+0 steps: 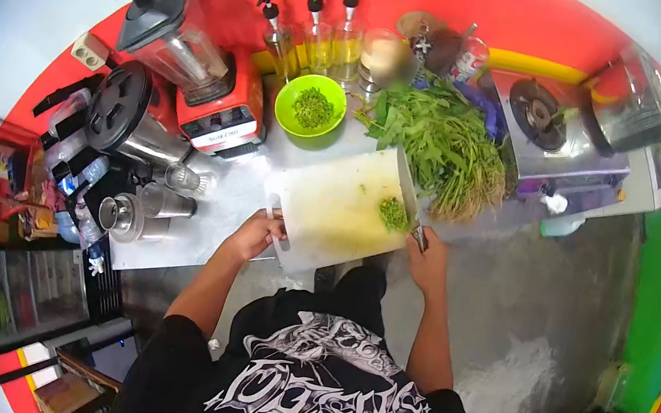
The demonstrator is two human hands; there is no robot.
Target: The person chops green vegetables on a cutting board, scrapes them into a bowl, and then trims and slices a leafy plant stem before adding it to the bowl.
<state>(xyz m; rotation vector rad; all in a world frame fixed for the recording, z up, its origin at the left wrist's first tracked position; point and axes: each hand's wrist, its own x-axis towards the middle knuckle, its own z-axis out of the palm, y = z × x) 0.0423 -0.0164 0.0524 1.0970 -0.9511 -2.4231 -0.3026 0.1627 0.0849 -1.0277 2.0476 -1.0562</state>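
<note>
My left hand [257, 233] is closed around the left edge of a white cutting board [316, 213], which is tilted above the counter's front edge. A small heap of chopped green herbs [393, 214] lies near the board's right side, with a few loose bits beside it. In my right hand [427, 259] is the handle of a knife [419, 238]; its broad blade runs along the board's right edge, next to the heap. Beyond the board stands a lime green bowl [285, 101] holding more chopped greens [313, 108]. A large bunch of leafy greens with roots [448, 143] lies behind the board's right corner.
A red blender [224, 108] and a steel pitcher with black lid [130, 114] stand at the left. Several pump bottles [315, 40] line the wall. A gas stove [552, 126] is at the right. Steel and clear cups [139, 213] sit on the counter's left end.
</note>
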